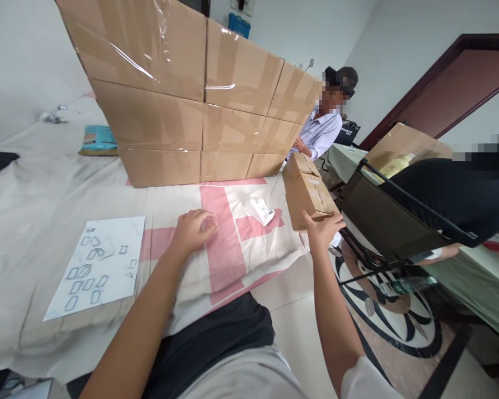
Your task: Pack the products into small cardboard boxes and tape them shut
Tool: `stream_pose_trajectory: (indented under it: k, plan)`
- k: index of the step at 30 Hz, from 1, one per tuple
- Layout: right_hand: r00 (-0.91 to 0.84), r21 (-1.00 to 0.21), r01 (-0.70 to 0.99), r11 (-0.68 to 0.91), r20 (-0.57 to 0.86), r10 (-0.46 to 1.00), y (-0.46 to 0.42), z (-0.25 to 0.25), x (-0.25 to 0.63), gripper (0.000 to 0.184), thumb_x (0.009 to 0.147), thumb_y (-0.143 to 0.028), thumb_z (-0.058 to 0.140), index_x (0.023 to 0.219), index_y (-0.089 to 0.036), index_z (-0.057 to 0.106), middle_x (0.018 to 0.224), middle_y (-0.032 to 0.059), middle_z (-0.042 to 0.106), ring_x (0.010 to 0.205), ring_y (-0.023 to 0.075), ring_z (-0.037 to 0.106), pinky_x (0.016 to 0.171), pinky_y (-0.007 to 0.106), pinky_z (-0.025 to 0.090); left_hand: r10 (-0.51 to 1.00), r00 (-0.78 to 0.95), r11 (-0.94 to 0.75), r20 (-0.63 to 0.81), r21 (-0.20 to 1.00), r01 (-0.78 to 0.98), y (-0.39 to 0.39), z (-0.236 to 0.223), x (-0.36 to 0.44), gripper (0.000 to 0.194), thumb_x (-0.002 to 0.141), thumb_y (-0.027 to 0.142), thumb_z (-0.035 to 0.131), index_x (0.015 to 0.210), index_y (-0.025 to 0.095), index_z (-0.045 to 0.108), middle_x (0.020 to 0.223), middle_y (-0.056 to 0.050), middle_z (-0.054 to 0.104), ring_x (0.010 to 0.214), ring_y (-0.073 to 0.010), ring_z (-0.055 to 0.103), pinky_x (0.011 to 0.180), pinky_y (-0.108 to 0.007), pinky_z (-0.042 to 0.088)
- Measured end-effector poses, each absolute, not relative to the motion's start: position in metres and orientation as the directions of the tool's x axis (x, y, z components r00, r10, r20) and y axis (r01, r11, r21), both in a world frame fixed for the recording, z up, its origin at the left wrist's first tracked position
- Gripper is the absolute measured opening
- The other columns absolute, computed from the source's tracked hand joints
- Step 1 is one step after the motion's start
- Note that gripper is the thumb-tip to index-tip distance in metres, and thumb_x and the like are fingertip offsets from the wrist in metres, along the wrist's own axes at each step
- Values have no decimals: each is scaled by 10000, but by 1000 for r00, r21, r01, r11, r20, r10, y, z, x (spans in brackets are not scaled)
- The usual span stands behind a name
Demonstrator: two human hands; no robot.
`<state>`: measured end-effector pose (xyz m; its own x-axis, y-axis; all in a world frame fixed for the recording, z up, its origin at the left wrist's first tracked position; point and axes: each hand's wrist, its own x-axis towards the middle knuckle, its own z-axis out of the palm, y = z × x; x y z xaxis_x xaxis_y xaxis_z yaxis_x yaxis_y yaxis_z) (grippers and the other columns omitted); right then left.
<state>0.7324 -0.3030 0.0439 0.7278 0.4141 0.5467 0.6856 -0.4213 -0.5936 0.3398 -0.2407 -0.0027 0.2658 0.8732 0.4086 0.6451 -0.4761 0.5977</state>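
My right hand (324,230) grips the near end of a cardboard box (311,197) at the table's right edge, thumb on one side and fingers on the other. Against that box's far end sits a smaller cardboard box (303,164). My left hand (193,230) hovers over or rests on the cloth, loosely curved with thumb and fingers apart and nothing in it. A crumpled white piece (260,211), perhaps paper, lies between my hands. Beyond them stands a tall stack of taped cardboard boxes (233,127), several in each row.
A paper sheet with drawn box shapes (103,260) lies left on the pink-and-white cloth (224,238). Behind it is a blue packet (98,138). One person in a hat (322,127) stands behind the stack; another sits in a folding chair (391,221) at right.
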Motion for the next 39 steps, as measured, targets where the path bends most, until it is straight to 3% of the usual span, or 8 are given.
stream_pose_trajectory:
  k: [19, 23, 25, 27, 29, 32, 36, 39]
  plan:
    - [709, -595, 694, -406, 465, 530, -245, 59, 790, 977, 628, -587, 834, 1365, -122, 392, 1396, 290, 422, 1175, 415, 579, 1020, 516, 461, 875, 298, -483, 382, 634, 604, -242, 0, 344, 218, 867, 373, 558, 996, 261, 693, 1135, -55, 769, 1114, -298, 674, 1014, -491, 433]
    - [713, -627, 679, -382, 438, 547, -242, 72, 782, 1096, 572, -651, 841, 1383, -79, 376, 1445, 367, 382, 1378, 501, 421, 1091, 600, 392, 844, 329, -537, 424, 668, 515, -250, 14, 351, 195, 848, 290, 597, 1008, 248, 701, 1148, -52, 765, 1145, -278, 676, 1033, -473, 438]
    - [723, -630, 672, -390, 444, 529, -240, 77, 776, 1183, 574, -713, 818, 1434, -57, 339, 1536, 429, 249, 1489, 567, 226, 1121, 719, 291, 813, 327, -582, 482, 684, 439, -259, 29, 348, 188, 843, 243, 609, 1006, 245, 701, 1132, -48, 765, 1140, -262, 675, 1038, -455, 440]
    - [672, -572, 734, -366, 538, 508, -233, 79, 764, 1193, 633, -761, 758, 1504, -81, 311, 1632, 407, 103, 1538, 582, 87, 1131, 790, 203, 772, 295, -635, 563, 690, 347, -271, 47, 336, 174, 863, 231, 608, 1012, 246, 696, 1119, -40, 762, 1131, -248, 671, 1045, -441, 437]
    - [475, -421, 877, -230, 697, 537, -218, 80, 740, 1111, 732, -761, 677, 1552, -109, 306, 1672, 352, 116, 1558, 544, 124, 1161, 776, 201, 741, 237, -671, 628, 692, 266, -278, 63, 310, 156, 900, 260, 608, 1032, 249, 690, 1115, -34, 757, 1112, -236, 672, 1042, -424, 444]
    - [54, -167, 976, 143, 811, 582, -186, 85, 667, 919, 873, -660, 593, 1567, -117, 333, 1638, 301, 301, 1544, 450, 291, 1197, 690, 289, 793, 51, -604, 607, 772, 197, -263, 76, 249, 190, 912, 305, 626, 1081, 239, 681, 1147, -45, 740, 1117, -229, 670, 1022, -390, 478]
    - [-353, -84, 769, 634, 771, 530, -140, 101, 508, 600, 978, -421, 543, 1526, -200, 439, 1559, 198, 488, 1505, 344, 418, 1206, 612, 370, 893, -396, -229, 215, 973, 12, -185, 67, 153, 287, 846, 273, 716, 1098, 171, 620, 1254, -82, 677, 1196, -227, 622, 1062, -359, 456]
    - [-614, -81, 555, 828, 631, 474, -111, 108, 376, 571, 990, -283, 495, 1549, -188, 433, 1586, 180, 481, 1523, 289, 403, 1250, 536, 351, 835, -543, -126, 87, 991, -36, -116, 57, 103, 432, 861, 244, 721, 1227, 130, 522, 1411, -153, 570, 1307, -249, 528, 1112, -390, 403]
